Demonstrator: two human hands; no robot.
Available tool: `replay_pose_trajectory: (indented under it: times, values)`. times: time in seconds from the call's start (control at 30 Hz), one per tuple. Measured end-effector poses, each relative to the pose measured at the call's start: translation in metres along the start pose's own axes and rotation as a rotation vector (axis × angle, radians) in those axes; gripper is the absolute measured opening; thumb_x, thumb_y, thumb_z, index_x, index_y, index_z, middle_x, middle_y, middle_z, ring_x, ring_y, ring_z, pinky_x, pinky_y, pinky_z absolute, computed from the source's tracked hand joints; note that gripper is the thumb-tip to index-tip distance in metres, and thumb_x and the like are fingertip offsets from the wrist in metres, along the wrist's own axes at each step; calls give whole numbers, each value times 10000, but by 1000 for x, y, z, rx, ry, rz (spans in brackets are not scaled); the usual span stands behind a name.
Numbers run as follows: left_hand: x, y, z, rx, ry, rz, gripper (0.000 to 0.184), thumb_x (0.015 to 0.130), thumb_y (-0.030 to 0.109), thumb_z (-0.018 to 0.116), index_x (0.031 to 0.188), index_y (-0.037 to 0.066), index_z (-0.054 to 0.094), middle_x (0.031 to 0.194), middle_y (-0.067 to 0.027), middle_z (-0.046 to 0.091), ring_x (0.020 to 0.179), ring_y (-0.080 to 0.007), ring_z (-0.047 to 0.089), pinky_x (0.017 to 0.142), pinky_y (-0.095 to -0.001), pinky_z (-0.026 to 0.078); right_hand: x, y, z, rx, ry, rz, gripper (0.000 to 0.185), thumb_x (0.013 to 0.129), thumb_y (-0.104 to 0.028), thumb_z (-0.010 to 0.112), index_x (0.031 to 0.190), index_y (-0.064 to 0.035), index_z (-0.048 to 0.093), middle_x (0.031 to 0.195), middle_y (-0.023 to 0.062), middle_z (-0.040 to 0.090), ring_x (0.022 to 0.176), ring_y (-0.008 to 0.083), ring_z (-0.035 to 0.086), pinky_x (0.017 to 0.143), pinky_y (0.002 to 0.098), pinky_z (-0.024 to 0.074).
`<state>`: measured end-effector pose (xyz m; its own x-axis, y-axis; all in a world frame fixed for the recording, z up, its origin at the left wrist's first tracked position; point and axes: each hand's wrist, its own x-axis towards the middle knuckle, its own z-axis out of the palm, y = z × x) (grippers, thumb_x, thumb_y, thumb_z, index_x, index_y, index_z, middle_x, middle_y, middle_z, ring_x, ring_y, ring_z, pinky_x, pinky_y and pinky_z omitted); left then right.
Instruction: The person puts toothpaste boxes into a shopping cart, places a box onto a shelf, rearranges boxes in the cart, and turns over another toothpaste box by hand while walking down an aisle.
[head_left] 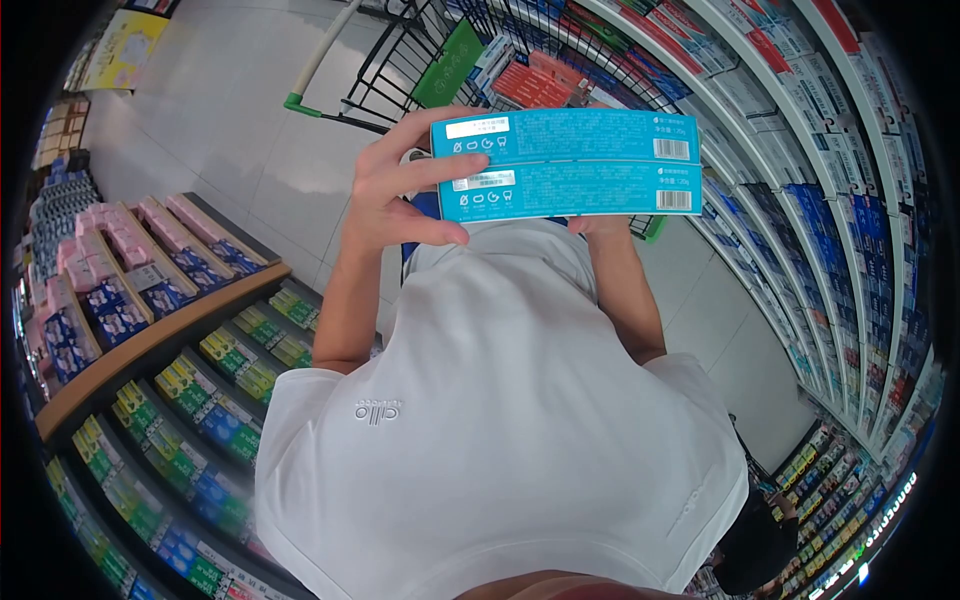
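Two long teal boxes [575,165], stacked edge to edge, are held up in front of my chest with their printed sides and barcodes showing. My left hand [410,180] grips their left end, fingers spread over the front and the thumb at the lower edge. Beneath the right part of the boxes, my right hand [600,226] supports them from behind; most of its fingers are hidden. A black wire shopping cart [385,75] with a green panel stands just beyond the boxes, and red and white packages [535,80] lie in it.
Curved shelves [800,150] full of boxed goods run along the right. On the left stands a display unit [170,340] with a wooden edge, holding pink, blue and green packs. Part of a person in dark clothing [755,540] shows at the lower right.
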<state>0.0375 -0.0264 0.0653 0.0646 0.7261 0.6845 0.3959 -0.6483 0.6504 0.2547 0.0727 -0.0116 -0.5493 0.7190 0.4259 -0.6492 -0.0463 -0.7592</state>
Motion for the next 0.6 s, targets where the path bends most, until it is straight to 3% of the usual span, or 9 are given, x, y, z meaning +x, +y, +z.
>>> replay_pose_trajectory:
  times: [0.6]
  values:
    - [-6, -5, 9, -55, -8, 25, 620, 598, 524, 789, 998, 56, 717, 1135, -260, 584, 977, -346, 619, 773, -372, 522, -6, -7, 7, -59, 16, -50, 1032, 541, -351, 887, 1383, -99, 346, 1281, 46, 513, 1168, 200, 512, 961, 378, 462]
